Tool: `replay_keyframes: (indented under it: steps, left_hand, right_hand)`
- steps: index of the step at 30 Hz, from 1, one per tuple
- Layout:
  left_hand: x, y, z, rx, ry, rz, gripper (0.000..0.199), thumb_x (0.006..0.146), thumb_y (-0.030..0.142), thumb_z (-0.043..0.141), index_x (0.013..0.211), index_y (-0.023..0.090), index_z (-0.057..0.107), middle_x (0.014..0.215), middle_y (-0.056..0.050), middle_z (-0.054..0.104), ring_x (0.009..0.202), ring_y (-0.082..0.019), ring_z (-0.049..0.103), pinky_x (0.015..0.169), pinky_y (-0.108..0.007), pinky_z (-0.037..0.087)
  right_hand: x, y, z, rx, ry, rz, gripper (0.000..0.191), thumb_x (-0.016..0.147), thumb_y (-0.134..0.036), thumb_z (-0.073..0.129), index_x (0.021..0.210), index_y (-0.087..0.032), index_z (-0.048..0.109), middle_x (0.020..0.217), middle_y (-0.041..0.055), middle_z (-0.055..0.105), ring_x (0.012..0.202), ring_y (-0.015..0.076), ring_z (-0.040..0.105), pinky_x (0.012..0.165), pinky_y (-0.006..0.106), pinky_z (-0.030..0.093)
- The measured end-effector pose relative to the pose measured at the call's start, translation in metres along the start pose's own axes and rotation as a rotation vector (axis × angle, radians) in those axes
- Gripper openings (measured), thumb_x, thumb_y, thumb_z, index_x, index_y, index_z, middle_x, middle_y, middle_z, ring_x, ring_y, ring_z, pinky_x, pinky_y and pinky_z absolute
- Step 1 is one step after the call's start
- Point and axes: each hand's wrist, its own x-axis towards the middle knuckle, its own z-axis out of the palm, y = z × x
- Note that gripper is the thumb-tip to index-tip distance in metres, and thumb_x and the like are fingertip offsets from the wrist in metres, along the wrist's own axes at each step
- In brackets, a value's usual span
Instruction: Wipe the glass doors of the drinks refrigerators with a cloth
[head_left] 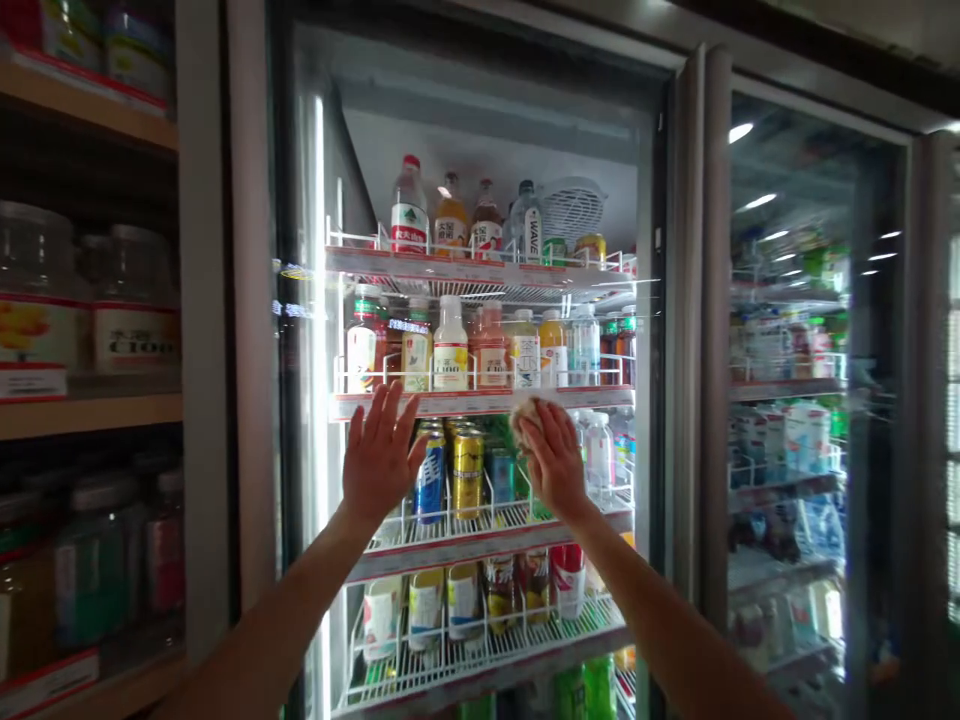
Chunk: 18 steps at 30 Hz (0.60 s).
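Note:
My left hand (381, 455) is raised in front of the lit drinks cooler, fingers spread and holding nothing, its palm facing the glass door. To the right, my right hand (553, 455) presses a crumpled light cloth (529, 420) toward the same door, with its fingers over the cloth. Behind the hands, a blue can (430, 480) and a gold can (468, 474) stand on a wire shelf. Just above them runs the red-edged shelf (480, 402) with a row of bottles, among them a white-capped one (450, 345).
A metal door frame (686, 330) separates this cooler from a second glass-doored cooler (787, 390) on the right. On the left, a dark shelf unit (90, 415) holds jars and bottles. More bottles stand on the cooler's top shelf (480, 268) and lower shelf (487, 670).

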Motion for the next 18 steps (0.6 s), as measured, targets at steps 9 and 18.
replay_keyframes:
  steps: [9,18]
  left_hand:
    - [-0.003,0.008,0.002,-0.010,-0.019,-0.077,0.062,0.087,0.029,0.047,0.144,0.021,0.022,0.149,-0.011,0.026,0.140,-0.023,0.018,0.114,-0.045,0.013]
    - [-0.004,0.015,0.003,-0.009,-0.023,-0.127,0.058,0.088,0.027,0.044,0.143,0.019,0.025,0.148,-0.013,0.028,0.140,-0.024,0.017,0.113,-0.048,0.013]
  right_hand:
    - [-0.010,0.055,-0.010,-0.137,0.238,0.320,0.057,0.085,-0.014,0.039,0.140,-0.024,0.031,0.149,0.0103,0.028,0.136,0.0277,0.028,0.105,0.056,0.035]
    - [0.014,0.032,-0.005,-0.053,0.217,0.198,0.057,0.087,-0.014,0.040,0.141,-0.029,0.030,0.149,0.0062,0.029,0.137,0.0261,0.027,0.106,0.056,0.034]
